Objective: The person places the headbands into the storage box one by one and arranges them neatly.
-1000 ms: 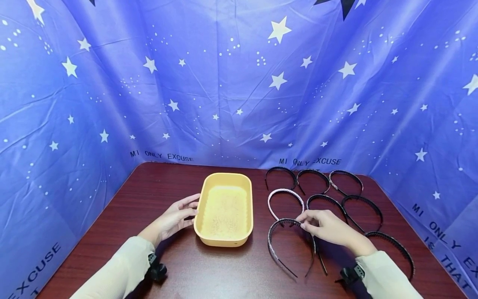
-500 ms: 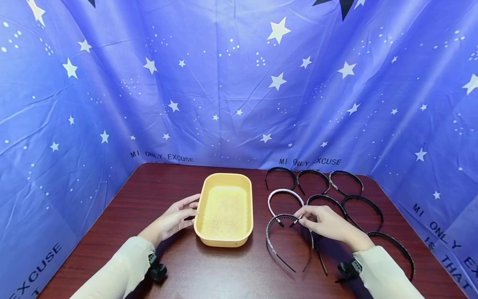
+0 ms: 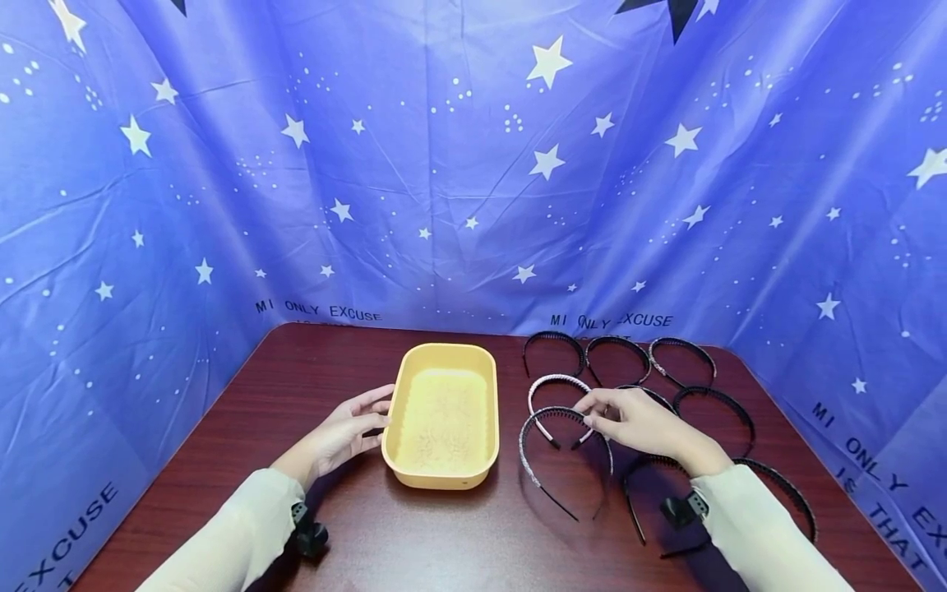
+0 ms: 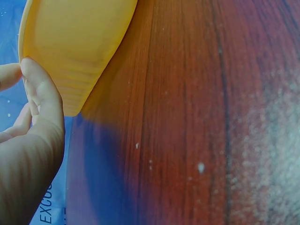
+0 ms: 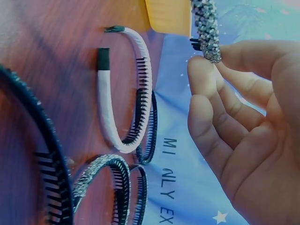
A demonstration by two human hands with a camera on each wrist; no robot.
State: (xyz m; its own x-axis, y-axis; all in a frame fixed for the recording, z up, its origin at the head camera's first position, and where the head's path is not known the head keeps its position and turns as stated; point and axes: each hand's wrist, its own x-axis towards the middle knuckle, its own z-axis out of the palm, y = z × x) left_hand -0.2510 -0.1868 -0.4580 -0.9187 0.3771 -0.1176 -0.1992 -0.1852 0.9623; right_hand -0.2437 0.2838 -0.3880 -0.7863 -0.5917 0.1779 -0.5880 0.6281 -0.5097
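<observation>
My right hand [image 3: 642, 426] pinches a glittery silver headband [image 5: 207, 29] at the top of its arch between thumb and fingertips. Its two ends hang down toward me over the table. Just beyond it a pale pink headband [image 3: 537, 386] with dark tips lies on the wood, partly overlapped by the held one in the head view. At the left, my left hand [image 3: 342, 427] rests its extended fingers against the side of a yellow rectangular tub [image 3: 484, 411]. In the left wrist view, fingertips [image 4: 33, 68] lie right at the tub's rim.
Black toothed headbands lie across the table's right side: several at the back, including one [image 3: 555, 335], and others under and beside my right forearm, such as one [image 3: 635, 510]. A blue star-printed curtain [image 3: 444, 164] surrounds the dark red table [image 3: 318, 353].
My right hand has lifted the glittery headband slightly and moved it away from me and a little left, leaving a black headband below in fuller view. The left hand and tub stay put.
</observation>
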